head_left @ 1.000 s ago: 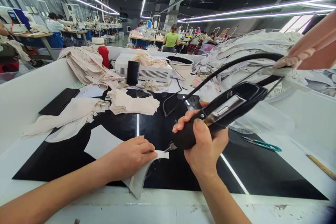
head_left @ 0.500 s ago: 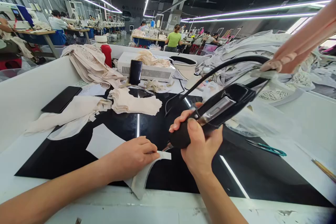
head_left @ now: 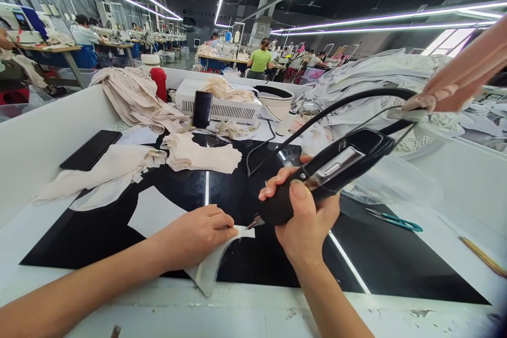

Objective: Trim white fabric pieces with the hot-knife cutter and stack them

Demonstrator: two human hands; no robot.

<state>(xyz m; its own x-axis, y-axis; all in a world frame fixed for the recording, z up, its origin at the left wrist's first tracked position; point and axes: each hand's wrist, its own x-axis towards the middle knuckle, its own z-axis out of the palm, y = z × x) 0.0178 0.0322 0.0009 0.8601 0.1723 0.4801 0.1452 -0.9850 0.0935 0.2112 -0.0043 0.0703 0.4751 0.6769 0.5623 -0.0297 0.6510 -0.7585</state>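
1 white desk [head_left: 237, 306] carries a black mat [head_left: 269, 269]. Above that, a black corded tool [head_left: 332, 163] fills the right hand [head_left: 307, 216], fingers wrapped around it. The left hand [head_left: 202, 235], fingertips bunched, pinches a curved pale piece [head_left: 209, 269] over the mat's near edge, beside the tool's metal tip [head_left: 255, 221].

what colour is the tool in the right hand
The tool is mostly black with a silver panel; head view.

No words or numbers can be read. A small triangular sign [head_left: 261, 28] stands on the pillar [head_left: 266, 6] at the upper middle, its symbol too small to tell; faint lettering [head_left: 206, 12] on the back wall [head_left: 204, 25] to the left is illegible.
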